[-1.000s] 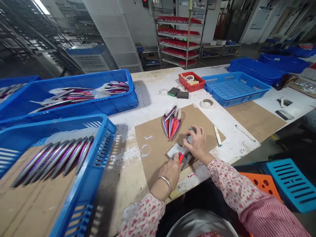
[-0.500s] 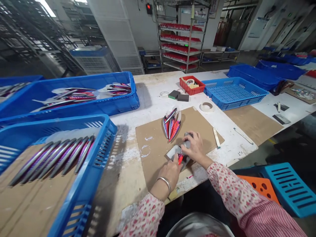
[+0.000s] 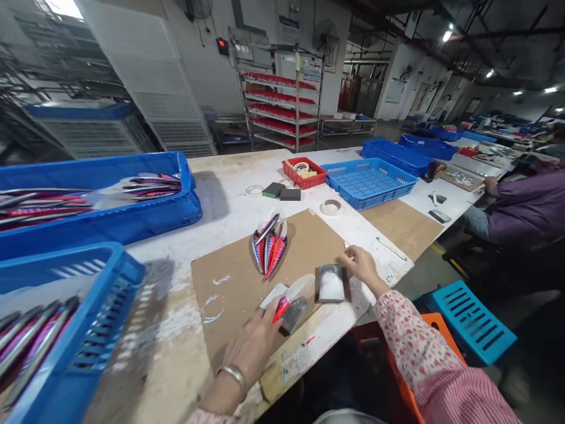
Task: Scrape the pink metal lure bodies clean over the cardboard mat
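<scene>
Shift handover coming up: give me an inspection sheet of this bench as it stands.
Surface: white table with paint smears; cardboard mat under the work.
Job's things: red lure on a grey pad; sanding block beside it.
Clutter: lure pile, tape roll, red tray, blue crates.
Hands: left hand grips the lure; right hand touches the block's far corner.
Cables: nothing seen.
Surroundings: rack of red parts; a seated person at right.
</scene>
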`<state>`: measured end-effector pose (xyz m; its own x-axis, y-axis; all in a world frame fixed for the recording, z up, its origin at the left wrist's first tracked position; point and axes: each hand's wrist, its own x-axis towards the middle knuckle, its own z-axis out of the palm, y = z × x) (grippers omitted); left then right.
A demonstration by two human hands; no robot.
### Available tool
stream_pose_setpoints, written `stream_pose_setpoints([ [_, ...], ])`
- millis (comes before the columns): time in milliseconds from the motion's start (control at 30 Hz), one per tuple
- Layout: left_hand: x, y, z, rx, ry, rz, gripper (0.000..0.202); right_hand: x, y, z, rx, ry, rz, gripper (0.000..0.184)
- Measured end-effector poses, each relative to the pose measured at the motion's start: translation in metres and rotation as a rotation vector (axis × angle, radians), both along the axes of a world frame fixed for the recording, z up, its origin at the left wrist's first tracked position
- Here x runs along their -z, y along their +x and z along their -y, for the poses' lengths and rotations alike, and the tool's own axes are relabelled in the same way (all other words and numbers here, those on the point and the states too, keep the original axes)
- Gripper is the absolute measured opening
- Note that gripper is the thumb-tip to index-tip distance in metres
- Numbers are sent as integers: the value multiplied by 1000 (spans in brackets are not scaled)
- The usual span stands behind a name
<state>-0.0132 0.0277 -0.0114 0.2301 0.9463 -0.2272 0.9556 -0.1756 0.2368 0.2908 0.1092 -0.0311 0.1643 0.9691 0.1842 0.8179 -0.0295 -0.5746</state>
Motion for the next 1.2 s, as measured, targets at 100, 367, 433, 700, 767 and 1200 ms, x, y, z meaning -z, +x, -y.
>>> stream_pose_setpoints([
  [100, -1, 5, -1, 44, 15, -80, 47, 2, 22, -10, 80, -44, -26, 16],
  [367, -1, 11, 2, 40, 0, -61, 45, 6, 24, -8, 34, -36, -380, 27],
  [433, -1, 11, 2, 42, 1, -57, 45, -1, 8, -3, -20, 3, -536, 35],
  [700, -1, 12, 3, 29, -4, -81, 47, -13, -87, 22, -480, -186, -842, 51],
  [767, -2, 14, 3, 18, -13, -67, 47, -11, -97, 24, -553, -191, -799, 45],
  [1200, -5, 17, 3, 47, -25, -107, 48, -5, -99, 26, -473, -63, -638, 33],
])
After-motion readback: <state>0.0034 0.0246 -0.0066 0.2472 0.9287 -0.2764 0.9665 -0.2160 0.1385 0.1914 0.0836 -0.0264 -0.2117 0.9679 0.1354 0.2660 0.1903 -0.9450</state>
